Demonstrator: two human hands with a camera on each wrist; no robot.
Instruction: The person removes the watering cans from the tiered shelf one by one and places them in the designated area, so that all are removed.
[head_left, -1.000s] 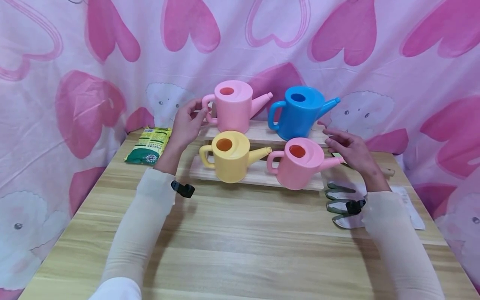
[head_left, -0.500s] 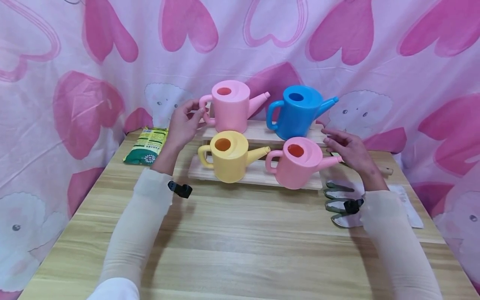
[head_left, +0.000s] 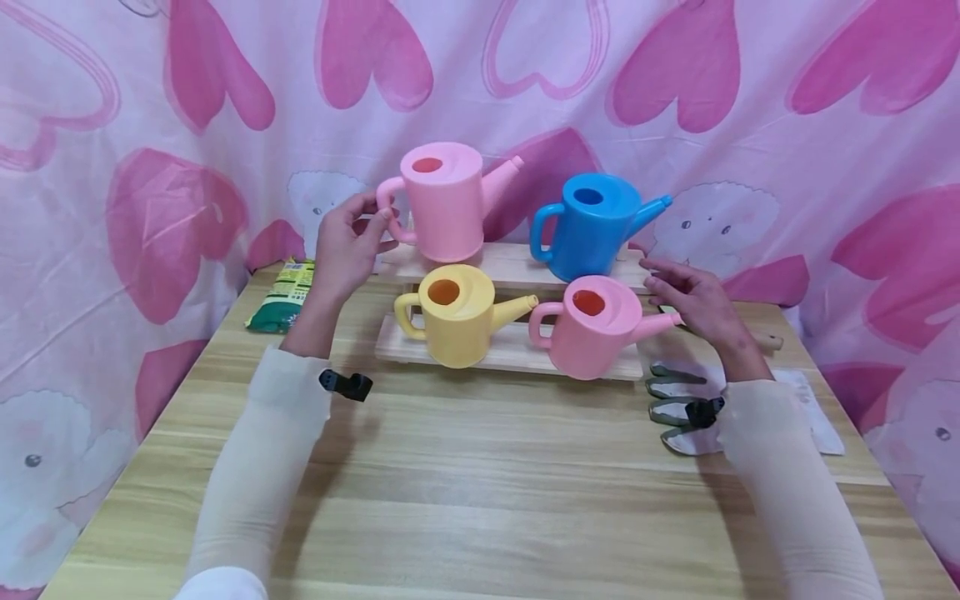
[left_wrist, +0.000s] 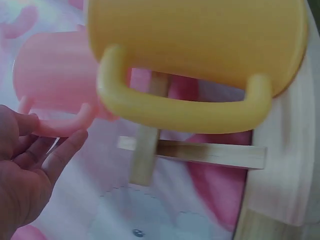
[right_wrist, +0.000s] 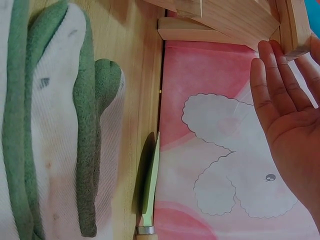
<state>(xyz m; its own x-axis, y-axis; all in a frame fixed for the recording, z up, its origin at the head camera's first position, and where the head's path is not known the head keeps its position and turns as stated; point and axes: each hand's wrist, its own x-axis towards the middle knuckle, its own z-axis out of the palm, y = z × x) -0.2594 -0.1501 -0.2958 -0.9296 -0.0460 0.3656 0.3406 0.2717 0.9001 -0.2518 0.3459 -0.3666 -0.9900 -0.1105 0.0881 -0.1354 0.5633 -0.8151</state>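
Observation:
My left hand (head_left: 345, 250) grips the handle of a light pink watering can (head_left: 448, 212) over the left end of the upper plank (head_left: 513, 265) of a two-step wooden stand. In the left wrist view, thumb and fingers are around the pink handle (left_wrist: 60, 127). A blue watering can (head_left: 596, 229) stands at the right of that plank. On the lower plank (head_left: 517, 343) are a yellow watering can (head_left: 459, 321) and a darker pink watering can (head_left: 596, 329). My right hand (head_left: 701, 308), fingers fairly straight, has its fingertips at the upper plank's right end.
A green and yellow packet (head_left: 281, 304) lies at the table's back left. Right of the stand are a green and white glove (head_left: 678, 412) and a small tool with a wooden handle (head_left: 768, 342) and green blade (right_wrist: 150, 187). A pink heart-patterned curtain (head_left: 480, 50) hangs behind.
My left hand has raised the light pink watering can and shifted it left. The right hand and the other watering cans have stayed put.

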